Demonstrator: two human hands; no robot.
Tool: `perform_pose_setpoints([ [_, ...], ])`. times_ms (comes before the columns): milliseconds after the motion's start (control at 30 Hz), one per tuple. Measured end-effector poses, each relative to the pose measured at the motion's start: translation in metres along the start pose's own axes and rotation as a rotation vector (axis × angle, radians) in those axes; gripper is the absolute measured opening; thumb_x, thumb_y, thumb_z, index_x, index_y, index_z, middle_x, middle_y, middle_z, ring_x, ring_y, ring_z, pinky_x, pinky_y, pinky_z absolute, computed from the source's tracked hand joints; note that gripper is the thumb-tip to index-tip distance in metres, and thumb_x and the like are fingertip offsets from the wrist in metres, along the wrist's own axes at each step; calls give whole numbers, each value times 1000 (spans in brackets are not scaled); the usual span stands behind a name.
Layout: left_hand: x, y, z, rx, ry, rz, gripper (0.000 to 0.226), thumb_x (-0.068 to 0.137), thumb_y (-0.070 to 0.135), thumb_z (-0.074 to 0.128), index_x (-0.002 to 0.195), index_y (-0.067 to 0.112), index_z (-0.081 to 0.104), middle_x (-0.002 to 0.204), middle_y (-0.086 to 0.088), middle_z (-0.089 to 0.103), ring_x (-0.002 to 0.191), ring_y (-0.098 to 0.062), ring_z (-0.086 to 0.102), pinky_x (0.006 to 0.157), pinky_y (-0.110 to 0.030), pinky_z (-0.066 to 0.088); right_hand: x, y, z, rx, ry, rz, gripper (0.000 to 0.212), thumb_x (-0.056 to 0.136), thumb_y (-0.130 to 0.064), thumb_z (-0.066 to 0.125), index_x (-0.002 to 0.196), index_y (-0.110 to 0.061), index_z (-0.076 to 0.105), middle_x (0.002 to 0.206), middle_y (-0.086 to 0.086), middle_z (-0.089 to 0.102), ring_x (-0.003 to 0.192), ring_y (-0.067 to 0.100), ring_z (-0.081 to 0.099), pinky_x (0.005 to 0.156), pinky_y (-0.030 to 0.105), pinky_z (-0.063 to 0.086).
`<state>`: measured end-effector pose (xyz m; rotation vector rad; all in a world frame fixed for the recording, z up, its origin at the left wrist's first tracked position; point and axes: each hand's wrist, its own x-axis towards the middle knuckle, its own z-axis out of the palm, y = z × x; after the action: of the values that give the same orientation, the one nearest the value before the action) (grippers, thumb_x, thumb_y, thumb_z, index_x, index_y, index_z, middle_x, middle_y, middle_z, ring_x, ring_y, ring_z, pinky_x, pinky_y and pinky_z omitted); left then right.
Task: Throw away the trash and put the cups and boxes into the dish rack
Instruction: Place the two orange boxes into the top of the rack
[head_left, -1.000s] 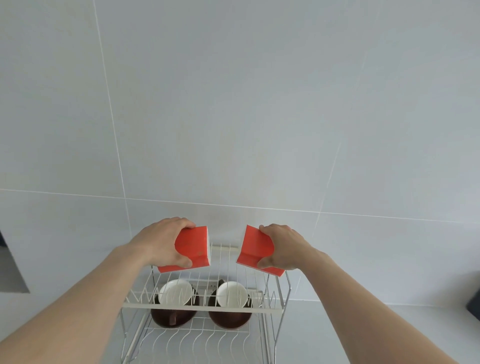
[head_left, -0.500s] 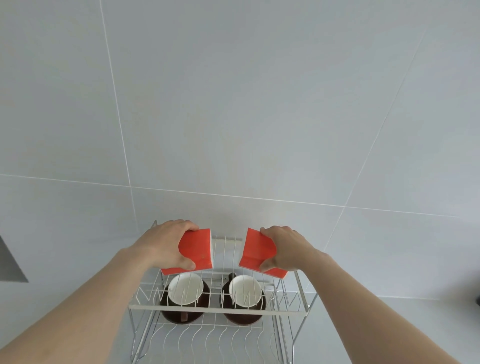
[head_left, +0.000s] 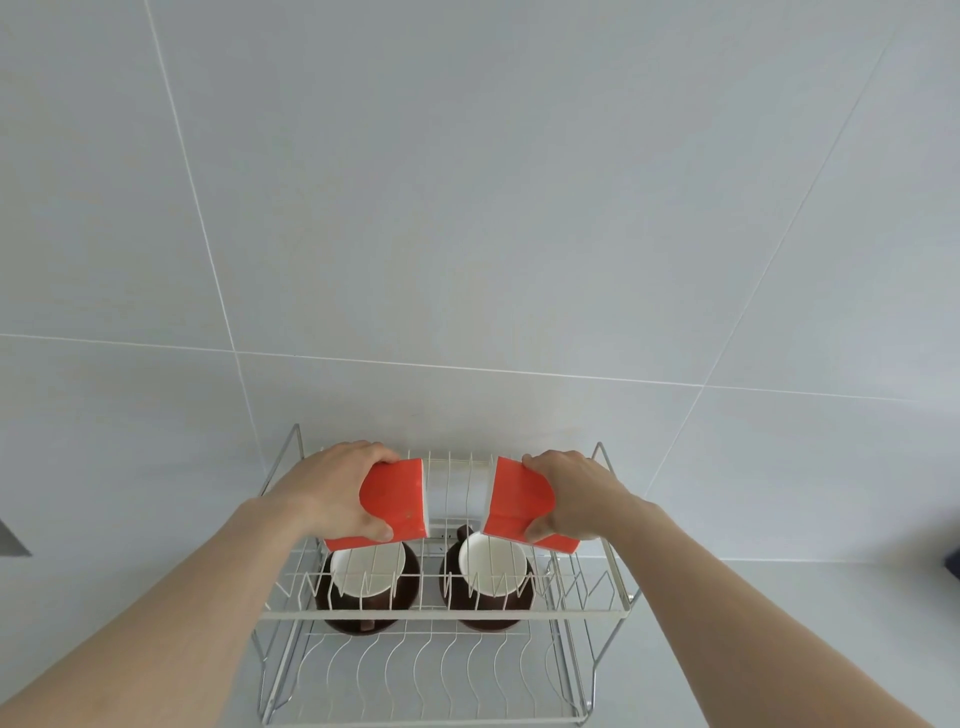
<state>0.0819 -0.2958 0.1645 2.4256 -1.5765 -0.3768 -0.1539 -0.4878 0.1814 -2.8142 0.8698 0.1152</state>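
Observation:
My left hand grips a red box with a white inner edge, tilted over the top tier of the white wire dish rack. My right hand grips a second red box the same way, tilted toward the first. The two boxes are apart, with a gap of rack wires between them. Below them, on the rack's upper tier, stand two brown cups with white insides: one cup under the left box, the other cup under the right box.
The rack stands against a grey tiled wall on a pale counter. Its lower tier holds only curved wire slots. A dark object shows at the right edge, a grey edge at the left.
The view has tilted down, showing more of the rack. Both hands have lowered the boxes toward the rack's upper tier, just above the cups, and spread slightly apart.

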Motion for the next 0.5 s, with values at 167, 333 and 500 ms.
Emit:
perform_pose_setpoints([
  [167, 5, -1, 5, -4, -6, 0, 98, 51, 63, 80, 137, 41, 40, 133, 19, 51, 117, -10, 51, 93, -35, 48, 6, 2, 7, -4, -17, -6, 76, 63, -48, 85, 126, -22, 52, 114, -3, 61, 107, 24, 55, 85, 38, 47],
  [333, 7, -6, 8, 21, -17, 0, 99, 52, 64, 80, 138, 40, 38, 136, 19, 49, 120, -11, 50, 96, -37, 47, 12, 1, 13, -35, -34, -32, 65, 62, -46, 86, 113, -23, 55, 105, -4, 61, 98, 23, 56, 82, 39, 46],
  [500, 9, -8, 9, 29, -10, 9, 99, 53, 64, 80, 139, 40, 38, 136, 19, 48, 120, -11, 49, 96, -37, 47, 17, 0, 20, -57, -37, -34, 64, 60, -44, 87, 111, -23, 55, 104, -3, 61, 97, 24, 55, 83, 41, 47],
])
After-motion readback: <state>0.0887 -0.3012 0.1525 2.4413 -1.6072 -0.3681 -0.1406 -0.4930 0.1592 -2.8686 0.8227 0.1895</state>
